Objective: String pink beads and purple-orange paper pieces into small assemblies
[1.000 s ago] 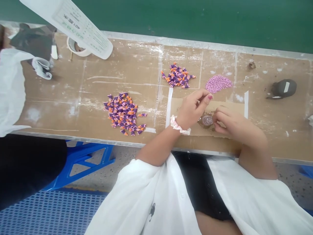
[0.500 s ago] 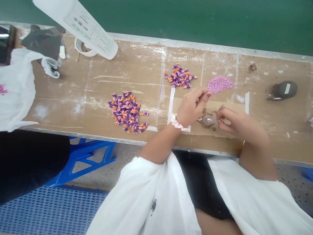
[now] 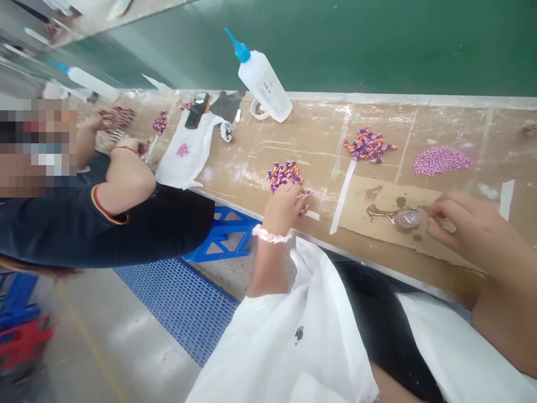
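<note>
My left hand (image 3: 282, 208), with a pale scrunchie at its wrist, reaches palm down onto the near pile of small purple and orange cone-shaped pieces (image 3: 285, 172). Its fingertips are mostly hidden among them, so its grip is unclear. My right hand (image 3: 465, 224) hovers at the right of a small clear round cap (image 3: 408, 219), thumb and fingers curled into a pinch. Whatever lies between those tips is too small to make out. Around the cap, clear wet liquid spreads over a cardboard sheet (image 3: 377, 196).
Farther back sit another pile of purple and orange pieces (image 3: 369, 146) and a heap of pink beads (image 3: 441, 160). A white bottle with a blue nozzle (image 3: 265, 84) stands by a tape roll (image 3: 258, 111). Leftward are a phone (image 3: 196, 110), a white cloth (image 3: 188, 159) and a co-worker's arm (image 3: 130, 179).
My left hand has moved left from above the cap to the near pile. My right hand stays beside the cap. The view has turned left, bringing a co-worker in.
</note>
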The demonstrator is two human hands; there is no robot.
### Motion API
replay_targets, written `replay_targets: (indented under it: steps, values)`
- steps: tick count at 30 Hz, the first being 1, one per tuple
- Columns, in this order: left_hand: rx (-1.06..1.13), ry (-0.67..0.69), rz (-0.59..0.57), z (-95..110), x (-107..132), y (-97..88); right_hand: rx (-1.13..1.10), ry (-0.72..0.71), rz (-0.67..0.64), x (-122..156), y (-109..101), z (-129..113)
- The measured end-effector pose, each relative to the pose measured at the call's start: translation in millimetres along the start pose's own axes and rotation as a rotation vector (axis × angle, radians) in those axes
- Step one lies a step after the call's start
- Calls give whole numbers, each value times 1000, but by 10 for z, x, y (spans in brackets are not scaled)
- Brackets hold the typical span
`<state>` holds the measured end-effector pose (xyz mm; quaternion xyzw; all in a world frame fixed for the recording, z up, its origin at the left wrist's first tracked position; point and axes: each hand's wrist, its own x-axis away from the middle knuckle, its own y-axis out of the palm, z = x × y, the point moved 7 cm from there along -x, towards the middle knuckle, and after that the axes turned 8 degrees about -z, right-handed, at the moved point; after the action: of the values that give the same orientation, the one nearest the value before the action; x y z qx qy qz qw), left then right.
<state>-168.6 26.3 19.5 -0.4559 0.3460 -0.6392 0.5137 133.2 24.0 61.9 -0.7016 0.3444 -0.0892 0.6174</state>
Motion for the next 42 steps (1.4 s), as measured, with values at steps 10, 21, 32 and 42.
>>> replay_targets:
  steps: [10, 21, 32, 42]
  values:
    - [-159, -84, -104, -199, 209, 322, 22, 12, 56, -6, -54, -16]
    - [-106, -54, 10, -88, -4, 336, 52, 14, 81, -25, -67, -4]
    - [574, 131, 55, 333, -171, 290, -79, 95, 126, 22, -49, 99]
    - [1568, 453, -552, 1765, -509, 553, -583, 307, 412, 88, -108, 195]
